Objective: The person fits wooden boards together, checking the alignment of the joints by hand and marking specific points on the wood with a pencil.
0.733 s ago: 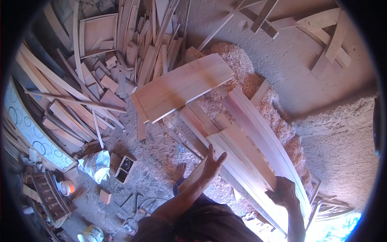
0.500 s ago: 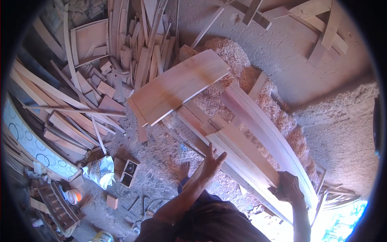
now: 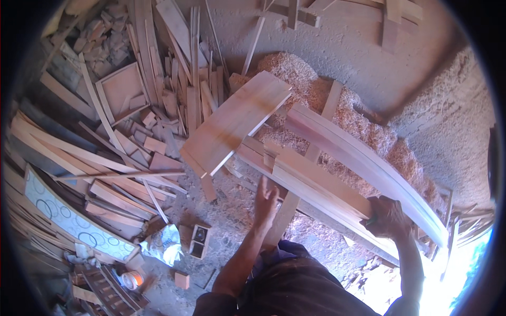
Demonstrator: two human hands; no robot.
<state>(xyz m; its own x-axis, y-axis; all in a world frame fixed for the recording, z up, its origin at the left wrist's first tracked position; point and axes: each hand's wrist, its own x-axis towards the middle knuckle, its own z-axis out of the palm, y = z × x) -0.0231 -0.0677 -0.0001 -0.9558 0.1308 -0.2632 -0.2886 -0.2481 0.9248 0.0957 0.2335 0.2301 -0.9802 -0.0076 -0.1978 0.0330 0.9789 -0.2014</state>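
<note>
My left hand (image 3: 266, 203) is raised beside the near edge of a long pale board (image 3: 319, 189), fingers apart and holding nothing visible. My right hand (image 3: 388, 216) grips the right end of that board, which lies on other lengths of timber. A wide short plank (image 3: 234, 118) rests crosswise at the left end of the workpieces. A long pinkish board (image 3: 363, 166) lies parallel behind the one I hold. An upright-looking narrow timber (image 3: 287, 216) runs beneath them beside my left hand.
Stacked offcuts and strips (image 3: 110, 152) fill the left side, with a circle-patterned panel (image 3: 74, 213), a white bag (image 3: 163, 245), a small crate (image 3: 199, 242) and a bucket (image 3: 132, 280). Shavings (image 3: 290, 71) are piled behind the boards against a rough wall (image 3: 437, 116). Bright light enters at lower right.
My view has turned, so the surroundings sit differently. The held board and my right hand appear farther right and higher. My left hand has shifted left along the board's near side.
</note>
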